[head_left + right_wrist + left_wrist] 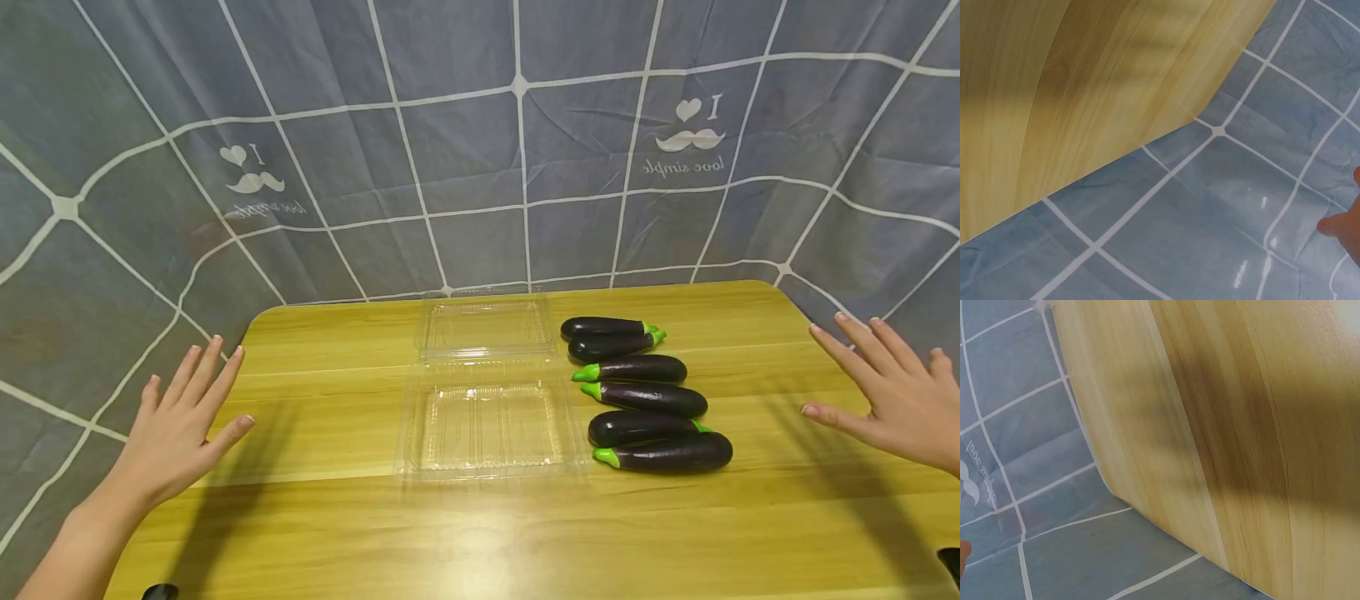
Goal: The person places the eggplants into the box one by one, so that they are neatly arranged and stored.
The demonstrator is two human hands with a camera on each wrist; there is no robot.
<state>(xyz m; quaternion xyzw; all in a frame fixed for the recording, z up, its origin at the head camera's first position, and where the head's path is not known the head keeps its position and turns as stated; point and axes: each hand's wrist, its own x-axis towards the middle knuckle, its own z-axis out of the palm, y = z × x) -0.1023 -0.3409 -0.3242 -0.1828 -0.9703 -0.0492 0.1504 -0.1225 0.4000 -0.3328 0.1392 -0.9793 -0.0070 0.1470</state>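
Observation:
My left hand (180,425) is held over the table's left side with its fingers spread and nothing in it. Over the right side, my right hand (892,396) is likewise spread and holds nothing. Several dark purple eggplants (651,400) with green stems lie in a column right of centre, the stems pointing either way. Beside them, at the middle, a clear plastic clamshell box (487,429) lies unfolded, its lid (483,327) toward the back. Only a fingertip (964,553) shows in the left wrist view, and fingers (1341,228) appear at the right wrist view's edge.
The wood-grain table (337,533) has rounded back corners. A grey-blue curtain (465,150) with white grid lines hangs behind it and along both sides. Small dark objects sit at the bottom left (160,592) and bottom right edges of the head view.

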